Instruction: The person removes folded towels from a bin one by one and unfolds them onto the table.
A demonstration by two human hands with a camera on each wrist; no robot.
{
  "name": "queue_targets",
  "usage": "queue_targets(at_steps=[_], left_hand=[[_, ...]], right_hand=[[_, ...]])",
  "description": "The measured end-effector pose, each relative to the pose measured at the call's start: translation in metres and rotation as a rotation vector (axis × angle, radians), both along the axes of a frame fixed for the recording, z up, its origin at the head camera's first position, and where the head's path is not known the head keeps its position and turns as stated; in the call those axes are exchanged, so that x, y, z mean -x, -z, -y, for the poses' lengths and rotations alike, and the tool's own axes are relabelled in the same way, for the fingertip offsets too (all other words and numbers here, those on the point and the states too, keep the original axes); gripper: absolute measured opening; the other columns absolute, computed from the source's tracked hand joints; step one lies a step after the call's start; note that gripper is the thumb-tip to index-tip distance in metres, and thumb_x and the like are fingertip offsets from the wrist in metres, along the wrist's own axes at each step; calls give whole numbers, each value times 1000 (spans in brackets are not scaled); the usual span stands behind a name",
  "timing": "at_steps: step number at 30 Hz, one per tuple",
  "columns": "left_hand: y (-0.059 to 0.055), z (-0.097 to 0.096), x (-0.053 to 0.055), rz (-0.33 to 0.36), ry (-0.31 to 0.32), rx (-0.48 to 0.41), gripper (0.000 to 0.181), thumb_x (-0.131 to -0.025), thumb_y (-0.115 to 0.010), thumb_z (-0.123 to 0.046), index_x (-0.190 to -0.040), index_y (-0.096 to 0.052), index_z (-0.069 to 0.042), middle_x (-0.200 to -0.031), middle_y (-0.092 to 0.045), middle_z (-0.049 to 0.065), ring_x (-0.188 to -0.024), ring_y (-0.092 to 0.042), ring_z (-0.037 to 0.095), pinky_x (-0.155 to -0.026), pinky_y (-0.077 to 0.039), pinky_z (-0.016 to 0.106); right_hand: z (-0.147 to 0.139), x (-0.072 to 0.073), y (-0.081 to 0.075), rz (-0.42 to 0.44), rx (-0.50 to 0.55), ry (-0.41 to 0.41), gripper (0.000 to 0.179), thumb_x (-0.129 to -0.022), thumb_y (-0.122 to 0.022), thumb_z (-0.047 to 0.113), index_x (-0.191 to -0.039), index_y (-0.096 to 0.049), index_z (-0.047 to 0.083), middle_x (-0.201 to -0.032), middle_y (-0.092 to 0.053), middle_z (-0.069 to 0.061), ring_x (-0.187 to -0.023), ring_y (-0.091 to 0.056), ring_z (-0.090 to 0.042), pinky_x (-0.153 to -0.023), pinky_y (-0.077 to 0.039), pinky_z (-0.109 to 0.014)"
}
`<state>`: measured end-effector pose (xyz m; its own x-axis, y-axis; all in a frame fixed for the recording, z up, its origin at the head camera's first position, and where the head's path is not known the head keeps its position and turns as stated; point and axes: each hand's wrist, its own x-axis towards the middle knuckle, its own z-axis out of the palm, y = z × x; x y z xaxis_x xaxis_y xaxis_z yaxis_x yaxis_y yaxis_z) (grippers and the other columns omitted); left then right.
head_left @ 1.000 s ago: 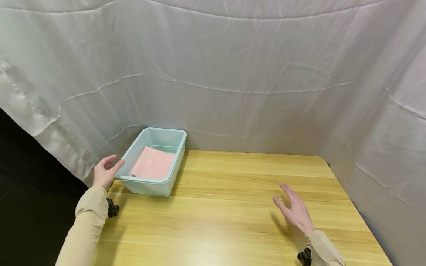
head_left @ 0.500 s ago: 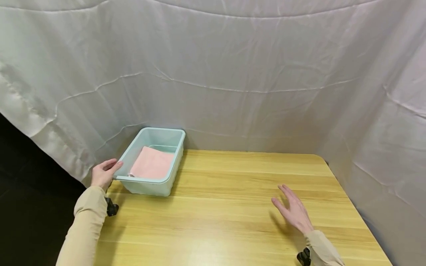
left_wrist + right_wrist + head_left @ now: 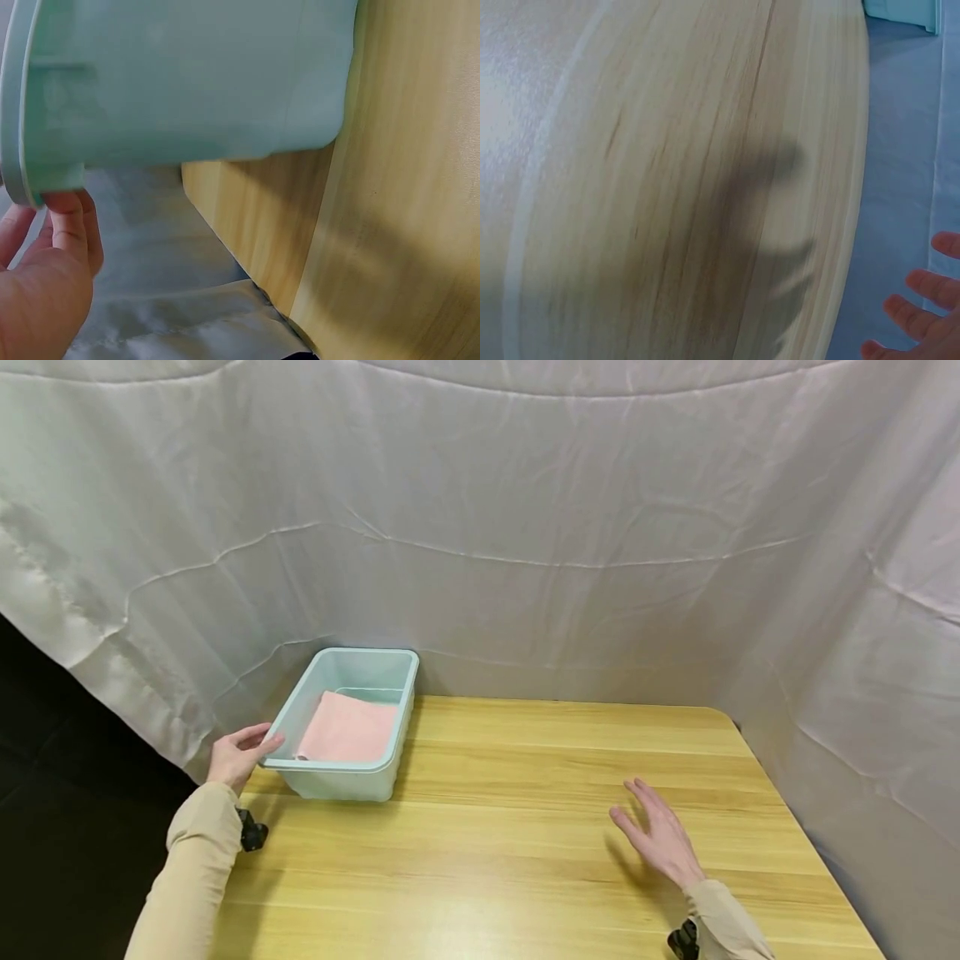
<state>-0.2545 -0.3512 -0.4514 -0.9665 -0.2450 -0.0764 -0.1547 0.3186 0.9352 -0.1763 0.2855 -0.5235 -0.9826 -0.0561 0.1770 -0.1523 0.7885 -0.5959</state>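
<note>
We see the left hand point(image 3: 236, 760) gripping the near left corner of a pale blue-green plastic bin point(image 3: 333, 785), thumb over the rim and fingers tucked beneath the lip, as the left wrist view shows. The right hand point(image 3: 663, 845) is released and holds nothing; it hovers above the wood with its fingers spread, well apart from the bin, and we see its shadow point(image 3: 757, 210) below. Both arms wear beige sleeves point(image 3: 191, 868), with a small black camera point(image 3: 253, 831) at each wrist.

The bin is upright at the far left corner of a wood-grain table point(image 3: 510, 843). Inside it we find a pink cloth point(image 3: 348, 731) lying toward the near end, leaving part of the floor bare at the far end. Around the table we see a pale grey curtain point(image 3: 525, 527), its creases running sideways, and at the left a black area point(image 3: 60, 810).
</note>
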Motion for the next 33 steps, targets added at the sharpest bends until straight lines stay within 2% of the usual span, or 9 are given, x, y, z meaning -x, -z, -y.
queue_targets(at_steps=[5, 11, 18, 23, 28, 33], left_hand=[[0, -2, -1, 1, 32, -11, 62, -91, -76, -27, -142, -53, 1, -83, -58, -34, -81, -56, -16, -75, -47, 4], [4, -6, -1, 28, 107, -4, 74, -92, -75, -25, -152, -40, 2, -96, -53, -22, -86, -54, -10, -75, -51, 10], [10, -16, -3, 19, 182, -195, 80, -94, -70, -11, -157, -23, 6, -92, -59, -19, -87, -60, -5, -76, -55, 14], [12, -23, -6, 0, 205, -250, 78, -94, -69, -8, -156, -24, 7, -95, -60, -14, -89, -62, -3, -78, -57, 16], [13, -32, -9, 0, 213, -264, 78, -94, -70, -9, -156, -25, 7, -98, -59, -12, -90, -62, -3, -81, -57, 16], [12, -45, -13, -1, 217, -208, 77, -93, -71, -11, -155, -28, 5, -100, -58, -12, -90, -61, -4, -82, -57, 16]], right_hand=[[1, 0, 0, 0, -7, -3, 65, -102, -54, 41, -150, -41, 0, -158, -33, -30, -142, -32, -55, -109, -26, -78], [2, -1, 0, -11, -21, -11, 65, -101, -55, 40, -150, -42, -1, -158, -33, -31, -141, -34, -56, -108, -28, -78], [3, -1, -1, -7, -26, -5, 65, -101, -55, 41, -151, -41, 1, -158, -33, -30, -141, -34, -55, -109, -28, -77], [6, 0, -3, -9, -32, -2, 67, -102, -54, 43, -152, -39, 2, -159, -33, -29, -142, -34, -54, -111, -27, -76], [11, 1, -8, -32, -55, -1, 67, -101, -54, 44, -152, -38, 3, -154, -40, -29, -139, -39, -52, -111, -31, -73], [18, 2, -15, -71, -71, -9, 66, -100, -56, 44, -151, -41, 4, -148, -47, -28, -133, -46, -49, -106, -39, -71]])
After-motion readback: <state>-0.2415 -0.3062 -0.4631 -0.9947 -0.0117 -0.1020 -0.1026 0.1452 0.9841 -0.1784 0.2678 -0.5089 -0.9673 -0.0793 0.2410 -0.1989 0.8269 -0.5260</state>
